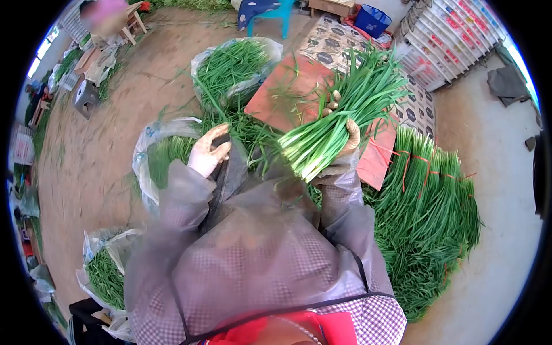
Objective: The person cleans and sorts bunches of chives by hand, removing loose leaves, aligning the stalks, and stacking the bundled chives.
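A thick bunch of garlic chives (313, 142) lies across my right hand (348, 138), which is closed around it. The thumb shows on the near side and soiled fingertips come round the far side. The pale cut ends point toward my lap, and the green leaves fan out to the upper right. My left hand (211, 150) is raised to the left of the bunch, apart from it. Its thumb and fingers are curved with a gap between them. A dark patch shows in that gap; I cannot make out what it is. Loose chives (247, 129) lie just beyond this hand.
A reddish board (282, 92) lies ahead with scattered leaves. Tied chive bundles (428, 172) are heaped at my right. Plastic bags of chives (233, 66) stand ahead and at left. Farther off are a grey stool (86, 98), a turquoise chair (273, 17), a blue basket (372, 20) and another person.
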The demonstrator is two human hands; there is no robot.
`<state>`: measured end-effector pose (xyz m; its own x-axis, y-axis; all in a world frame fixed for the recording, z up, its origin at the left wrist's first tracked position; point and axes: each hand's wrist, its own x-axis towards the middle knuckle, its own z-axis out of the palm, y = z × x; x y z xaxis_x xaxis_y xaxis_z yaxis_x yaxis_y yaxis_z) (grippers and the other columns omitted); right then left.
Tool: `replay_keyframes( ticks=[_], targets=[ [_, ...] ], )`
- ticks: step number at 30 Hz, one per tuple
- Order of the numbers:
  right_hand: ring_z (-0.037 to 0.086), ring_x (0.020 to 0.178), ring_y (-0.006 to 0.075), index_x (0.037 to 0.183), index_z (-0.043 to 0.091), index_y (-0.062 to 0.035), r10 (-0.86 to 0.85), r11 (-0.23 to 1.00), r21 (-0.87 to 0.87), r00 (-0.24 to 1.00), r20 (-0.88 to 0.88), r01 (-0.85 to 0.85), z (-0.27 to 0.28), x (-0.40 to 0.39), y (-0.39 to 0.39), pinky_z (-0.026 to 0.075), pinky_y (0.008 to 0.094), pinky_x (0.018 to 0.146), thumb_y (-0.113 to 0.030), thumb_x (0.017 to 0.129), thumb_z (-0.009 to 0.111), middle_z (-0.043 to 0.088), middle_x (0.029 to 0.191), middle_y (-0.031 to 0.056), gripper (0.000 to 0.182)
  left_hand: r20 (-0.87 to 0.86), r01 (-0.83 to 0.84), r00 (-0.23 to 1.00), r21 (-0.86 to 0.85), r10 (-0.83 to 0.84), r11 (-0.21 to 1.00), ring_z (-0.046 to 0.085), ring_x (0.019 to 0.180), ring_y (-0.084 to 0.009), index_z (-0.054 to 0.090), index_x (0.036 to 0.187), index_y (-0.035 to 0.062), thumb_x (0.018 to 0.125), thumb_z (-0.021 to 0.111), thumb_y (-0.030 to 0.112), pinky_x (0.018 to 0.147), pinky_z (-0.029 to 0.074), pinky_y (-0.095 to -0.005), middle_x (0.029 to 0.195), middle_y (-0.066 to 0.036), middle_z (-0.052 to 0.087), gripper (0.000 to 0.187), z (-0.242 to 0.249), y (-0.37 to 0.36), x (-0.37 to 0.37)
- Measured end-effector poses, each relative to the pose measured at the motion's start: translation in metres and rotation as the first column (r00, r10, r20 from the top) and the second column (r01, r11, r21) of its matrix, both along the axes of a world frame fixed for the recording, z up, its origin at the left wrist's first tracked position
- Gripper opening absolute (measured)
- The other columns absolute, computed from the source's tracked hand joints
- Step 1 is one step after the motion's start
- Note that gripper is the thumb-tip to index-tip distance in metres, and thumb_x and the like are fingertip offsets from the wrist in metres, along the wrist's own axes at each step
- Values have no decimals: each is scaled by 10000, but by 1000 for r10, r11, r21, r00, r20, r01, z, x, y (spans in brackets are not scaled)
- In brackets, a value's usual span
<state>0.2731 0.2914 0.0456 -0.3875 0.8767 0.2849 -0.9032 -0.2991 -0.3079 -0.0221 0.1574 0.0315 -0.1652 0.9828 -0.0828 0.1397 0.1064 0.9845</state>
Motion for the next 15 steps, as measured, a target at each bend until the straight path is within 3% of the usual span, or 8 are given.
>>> replay_keyframes(
  ticks=[3, 6, 12, 14, 15],
  targets=[
    [550, 1011, 259, 1343, 366, -42, 47, 998, -34, 999, -17, -47, -1, -10, -9, 508, 416, 855, -128, 752, 632, 540, 1123, 96, 654, 69, 157, 982, 211, -174, 965, 555, 778, -81, 600, 1150, 34, 891, 577, 139, 682, 482, -227, 1111, -39, 590, 281, 13, 22, 19],
    [549, 990, 254, 1333, 380, -65, 106, 994, 5, 994, 28, -106, 6, -19, -14, 492, 413, 862, -137, 744, 635, 521, 1096, 88, 646, -118, 291, 955, 199, -272, 936, 549, 818, -76, 607, 1139, 28, 884, 599, 160, 678, 474, -232, 1067, -29, 595, 287, 44, 37, 47],
    [612, 958, 281, 1345, 365, -61, 128, 991, -44, 987, 93, -125, 3, -22, -21, 532, 433, 805, -109, 768, 617, 590, 1085, 120, 631, -229, 279, 948, 259, -222, 925, 537, 751, -74, 618, 1116, 32, 839, 667, 192, 671, 443, -222, 1055, -29, 582, 323, 60, 52, 86],
    [612, 958, 279, 1345, 366, -67, 131, 990, -62, 984, 119, -124, 10, -24, -29, 534, 429, 802, -105, 764, 624, 589, 1085, 122, 637, -274, 241, 949, 320, -154, 916, 523, 688, -62, 625, 1095, 25, 845, 662, 189, 621, 434, -211, 971, -24, 602, 302, 52, 58, 89],
    [612, 959, 276, 1346, 368, -73, 133, 989, -80, 980, 145, -122, 12, -25, -32, 536, 425, 799, -102, 760, 632, 589, 1085, 123, 643, -87, 231, 973, 239, -216, 943, 511, 662, -53, 628, 1082, 21, 853, 653, 190, 592, 421, -201, 917, -18, 610, 286, 55, 58, 90]
  ],
)
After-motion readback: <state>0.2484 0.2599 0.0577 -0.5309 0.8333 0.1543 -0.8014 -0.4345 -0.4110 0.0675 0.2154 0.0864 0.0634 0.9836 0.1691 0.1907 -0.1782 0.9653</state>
